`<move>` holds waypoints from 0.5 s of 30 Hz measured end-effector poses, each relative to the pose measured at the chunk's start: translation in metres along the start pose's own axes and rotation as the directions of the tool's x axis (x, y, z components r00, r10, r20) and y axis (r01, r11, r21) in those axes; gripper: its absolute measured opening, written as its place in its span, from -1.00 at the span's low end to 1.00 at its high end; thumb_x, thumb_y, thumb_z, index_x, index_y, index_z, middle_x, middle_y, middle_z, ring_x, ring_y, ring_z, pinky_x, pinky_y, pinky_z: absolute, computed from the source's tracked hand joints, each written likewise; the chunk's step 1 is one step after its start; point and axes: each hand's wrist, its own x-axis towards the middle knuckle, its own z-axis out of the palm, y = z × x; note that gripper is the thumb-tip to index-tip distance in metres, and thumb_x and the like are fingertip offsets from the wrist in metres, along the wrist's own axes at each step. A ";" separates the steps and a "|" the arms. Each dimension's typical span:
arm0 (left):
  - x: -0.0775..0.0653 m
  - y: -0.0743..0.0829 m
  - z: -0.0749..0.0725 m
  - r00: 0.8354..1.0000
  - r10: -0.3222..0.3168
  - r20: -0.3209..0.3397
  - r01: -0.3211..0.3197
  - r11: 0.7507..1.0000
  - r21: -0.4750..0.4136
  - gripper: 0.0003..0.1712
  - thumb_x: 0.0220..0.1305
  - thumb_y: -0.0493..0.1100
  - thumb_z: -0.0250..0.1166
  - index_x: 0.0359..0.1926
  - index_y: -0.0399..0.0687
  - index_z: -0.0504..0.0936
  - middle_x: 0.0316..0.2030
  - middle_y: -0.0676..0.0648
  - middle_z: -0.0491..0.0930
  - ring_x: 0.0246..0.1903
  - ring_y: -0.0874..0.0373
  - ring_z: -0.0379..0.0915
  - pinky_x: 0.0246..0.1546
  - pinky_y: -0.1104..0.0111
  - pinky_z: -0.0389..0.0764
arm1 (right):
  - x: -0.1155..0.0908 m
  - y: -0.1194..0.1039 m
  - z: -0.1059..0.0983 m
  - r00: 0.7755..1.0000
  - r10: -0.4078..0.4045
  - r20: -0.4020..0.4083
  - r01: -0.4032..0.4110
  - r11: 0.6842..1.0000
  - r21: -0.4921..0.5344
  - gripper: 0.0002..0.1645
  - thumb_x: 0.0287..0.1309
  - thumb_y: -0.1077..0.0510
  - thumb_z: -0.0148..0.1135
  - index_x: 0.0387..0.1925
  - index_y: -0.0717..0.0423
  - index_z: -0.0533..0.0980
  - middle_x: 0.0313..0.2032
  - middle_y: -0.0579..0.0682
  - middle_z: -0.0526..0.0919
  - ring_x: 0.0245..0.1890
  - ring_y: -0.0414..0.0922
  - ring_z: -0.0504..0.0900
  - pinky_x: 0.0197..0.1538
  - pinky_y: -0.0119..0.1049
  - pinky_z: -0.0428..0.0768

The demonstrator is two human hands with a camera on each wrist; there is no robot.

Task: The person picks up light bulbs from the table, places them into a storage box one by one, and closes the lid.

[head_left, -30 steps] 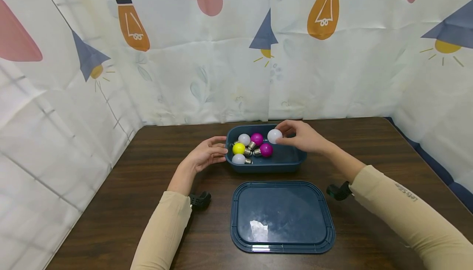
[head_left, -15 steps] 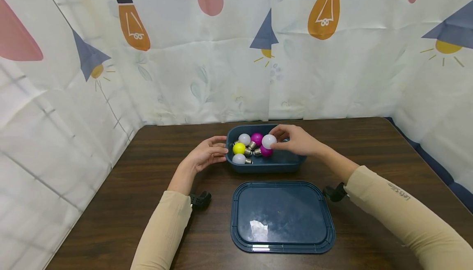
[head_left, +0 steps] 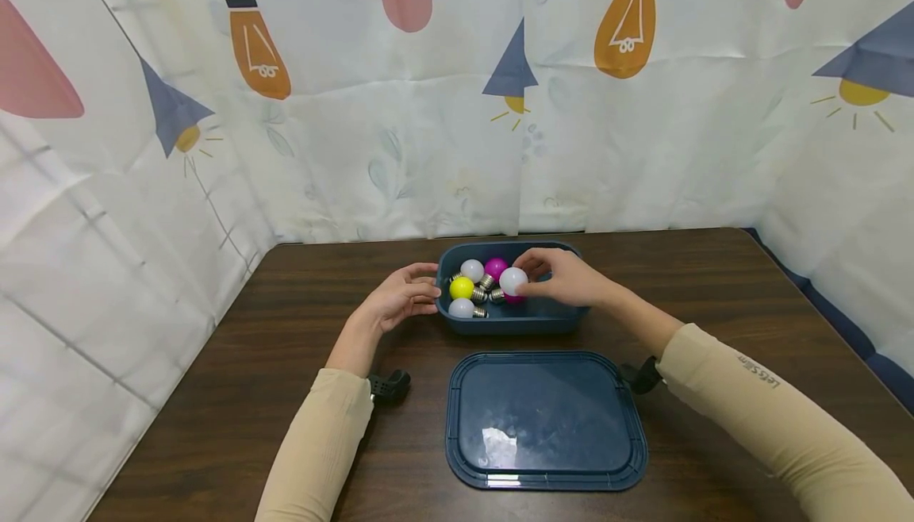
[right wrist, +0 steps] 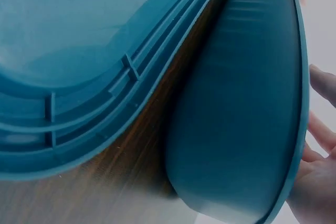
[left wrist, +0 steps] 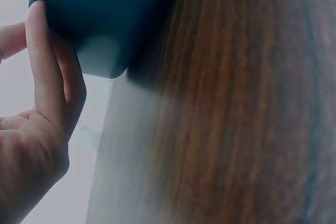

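Note:
Over the dark blue plastic bin (head_left: pixel 514 324), my right hand (head_left: pixel 564 274) pinches a white light bulb (head_left: pixel 513 281), held above a magenta bulb that it partly covers. My left hand (head_left: pixel 396 297) rests its fairly straight fingers against the bin's left end; in the left wrist view those fingers (left wrist: pixel 44 61) touch the outer wall near the rim. Inside the bin's left half lie a yellow bulb (head_left: pixel 461 287), white bulbs (head_left: pixel 472 270) and magenta bulbs (head_left: pixel 496 268). In the right wrist view the bin wall (right wrist: pixel 236 103) hides the held bulb.
A flat blue lid (head_left: pixel 546 419) lies on the brown wooden table (head_left: pixel 286 363), in front of the bin and close to it. Behind the table hangs a white curtain (head_left: pixel 428 149) printed with lamps.
My right hand has carried the white bulb leftward and slightly toward me, from the bin's middle to over the front magenta bulb. The left hand stays at the bin's end.

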 end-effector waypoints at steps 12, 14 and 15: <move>0.003 -0.002 0.000 1.000 0.012 0.001 -0.012 1.000 -0.009 -0.29 0.44 -0.43 0.17 0.52 -0.25 0.14 0.27 -0.40 0.36 -0.32 0.15 0.60 -0.21 0.36 0.74 | 0.001 0.001 0.007 1.000 -0.019 0.005 0.019 1.000 -0.020 -0.56 0.26 0.04 0.47 0.09 0.14 0.60 -0.04 0.03 0.68 -0.05 0.00 0.64 0.08 -0.07 0.66; 0.003 -0.002 -0.001 1.000 0.012 0.001 -0.012 1.000 -0.009 -0.29 0.44 -0.43 0.17 0.52 -0.25 0.14 0.29 -0.41 0.35 -0.32 0.15 0.59 -0.21 0.36 0.74 | 0.002 0.000 0.009 1.000 -0.014 0.006 0.014 1.000 -0.026 -0.56 0.24 0.05 0.48 0.08 0.14 0.60 -0.05 0.02 0.68 -0.05 -0.01 0.64 0.09 -0.08 0.66; 0.003 -0.002 -0.001 1.000 0.013 0.001 -0.013 1.000 -0.008 -0.29 0.44 -0.42 0.17 0.53 -0.25 0.14 0.30 -0.40 0.35 -0.31 0.15 0.59 -0.20 0.36 0.74 | 0.002 -0.001 0.010 1.000 -0.011 0.006 0.011 0.999 -0.030 -0.56 0.24 0.06 0.48 0.08 0.14 0.60 -0.06 0.02 0.68 -0.06 -0.02 0.64 0.09 -0.09 0.65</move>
